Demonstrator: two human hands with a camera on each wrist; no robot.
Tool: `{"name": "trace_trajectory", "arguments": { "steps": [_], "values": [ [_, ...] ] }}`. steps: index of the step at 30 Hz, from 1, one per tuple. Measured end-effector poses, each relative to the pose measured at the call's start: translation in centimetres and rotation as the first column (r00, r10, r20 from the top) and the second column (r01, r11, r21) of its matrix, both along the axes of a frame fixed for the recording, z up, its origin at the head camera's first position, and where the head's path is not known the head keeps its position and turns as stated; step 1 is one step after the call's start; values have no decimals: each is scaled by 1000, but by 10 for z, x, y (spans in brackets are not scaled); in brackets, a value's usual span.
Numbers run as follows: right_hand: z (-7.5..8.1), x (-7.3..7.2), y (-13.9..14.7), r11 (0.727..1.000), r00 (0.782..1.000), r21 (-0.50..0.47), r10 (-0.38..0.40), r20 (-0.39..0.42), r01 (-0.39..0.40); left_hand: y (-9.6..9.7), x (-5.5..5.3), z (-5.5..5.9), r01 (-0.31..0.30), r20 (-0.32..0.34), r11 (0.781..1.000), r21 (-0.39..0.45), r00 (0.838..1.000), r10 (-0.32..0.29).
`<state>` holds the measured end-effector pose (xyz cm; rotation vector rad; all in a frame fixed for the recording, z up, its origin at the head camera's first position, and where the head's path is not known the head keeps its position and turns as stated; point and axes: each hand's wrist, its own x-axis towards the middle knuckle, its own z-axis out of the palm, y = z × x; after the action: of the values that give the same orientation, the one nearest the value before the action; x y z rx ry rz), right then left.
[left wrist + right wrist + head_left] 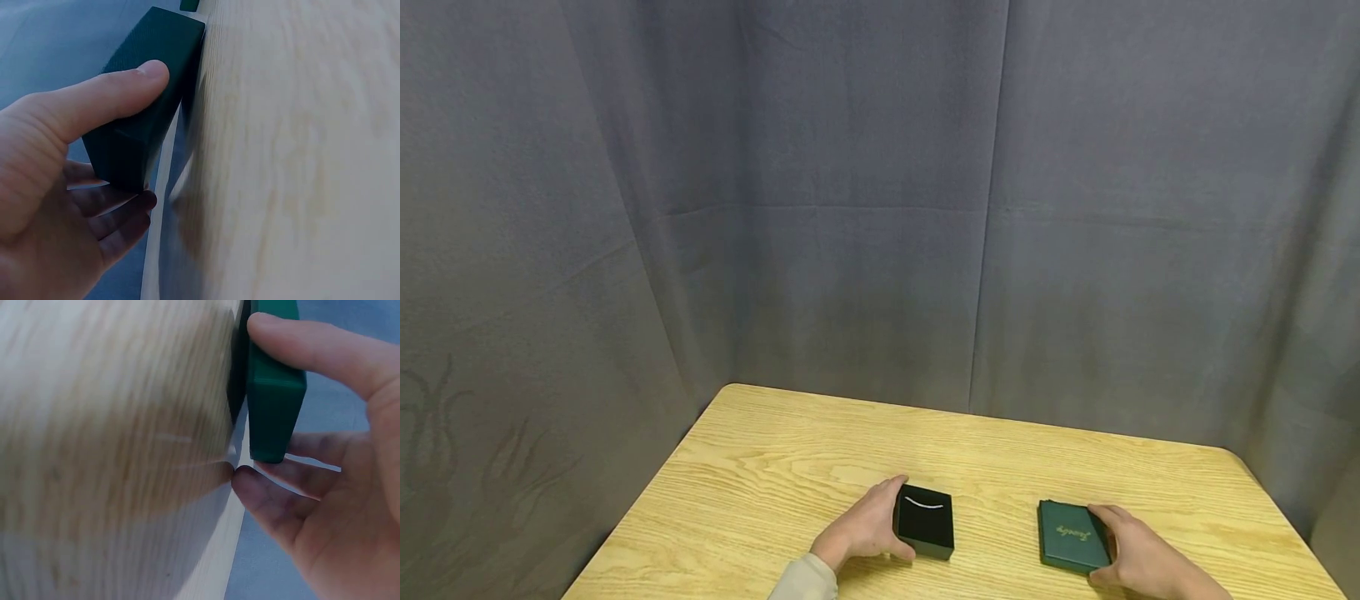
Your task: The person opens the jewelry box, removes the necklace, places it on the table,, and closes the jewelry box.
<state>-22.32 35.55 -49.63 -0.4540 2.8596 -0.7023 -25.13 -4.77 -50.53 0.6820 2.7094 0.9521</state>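
Observation:
On the left, my left hand grips the uncovered bottom of a dark green jewelry box, thumb along the near side and fingers at the far side. Its inside is black, with a thin pale curved line, perhaps a chain, near the far edge. In the left wrist view the thumb presses the green wall. To the right, my right hand holds the green jewelry box lid by its right end, gold script facing up. The lid's end wall shows between thumb and fingers in the right wrist view.
The light wood table has rounded far corners and spreads beneath both box parts. A grey curtain hangs behind the table and along its sides. Bare wood lies between the two box parts.

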Motion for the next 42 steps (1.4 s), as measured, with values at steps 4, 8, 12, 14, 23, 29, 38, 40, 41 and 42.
{"name": "trace_trajectory", "arguments": {
  "steps": [4, 8, 12, 14, 23, 29, 38, 40, 41, 42],
  "values": [
    [-2, 0, 0, 1000, 1000, 15, -11, -1, 11, 0, 0, -1, 4, -24, 999, -34, 1000, -4],
    [-4, -1, -1, 999, 1000, 24, -24, 4, 24, 0, -1, 0, 10, -33, 998, -58, 999, -12],
    [-5, -2, -1, 999, 1000, 31, -28, 7, 28, 0, -1, 0, 13, -37, 996, -88, 999, -16],
    [-6, -2, -1, 999, 999, 32, -32, 12, 31, 0, -2, -1, 13, -46, 995, -104, 999, -17],
    [-6, -2, -2, 999, 999, 41, -34, 14, 33, 3, -2, 0, 1, -93, 988, -152, 996, -15],
    [-6, -2, -3, 998, 999, 49, -45, 13, 44, 3, -2, -1, 3, -106, 985, -174, 994, -21],
    [-1, 1, -10, 998, 998, 56, -39, 42, 37, 1, -1, -2, 16, -90, 991, -136, 996, -28],
    [3, 2, -15, 997, 998, 58, -48, 28, 47, 1, -2, -4, 20, -77, 992, -124, 997, -30],
    [4, 3, -18, 997, 998, 59, -54, 16, 53, 0, -3, -4, 21, -72, 993, -116, 997, -30],
    [6, 3, -21, 997, 998, 54, -60, 3, 60, 0, -3, -5, 23, -68, 994, -106, 997, -30]
  ]
}}
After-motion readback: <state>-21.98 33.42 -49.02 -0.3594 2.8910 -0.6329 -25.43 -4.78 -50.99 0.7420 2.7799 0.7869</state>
